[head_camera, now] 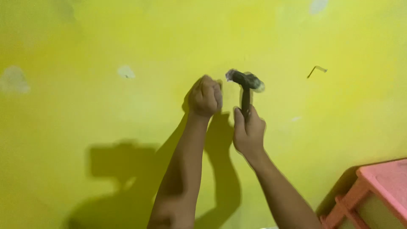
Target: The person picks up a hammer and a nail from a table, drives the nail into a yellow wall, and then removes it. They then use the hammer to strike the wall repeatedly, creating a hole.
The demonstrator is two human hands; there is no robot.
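Yellow painted wall (106, 38) filling the head view. Left hand (206, 96) held against it, fingers (212, 91) curled tight, perhaps pinching a nail, though hidden. Right hand (249, 132) just below and beside, fingers (259, 125) wrapped around the dark handle of a hammer (245, 80), head level with the left knuckles. Bent metal hook (316, 70) well off to the right; pink stool (377, 191) low right. Best done with short, light taps, hammer face square, left fingertips kept clear.
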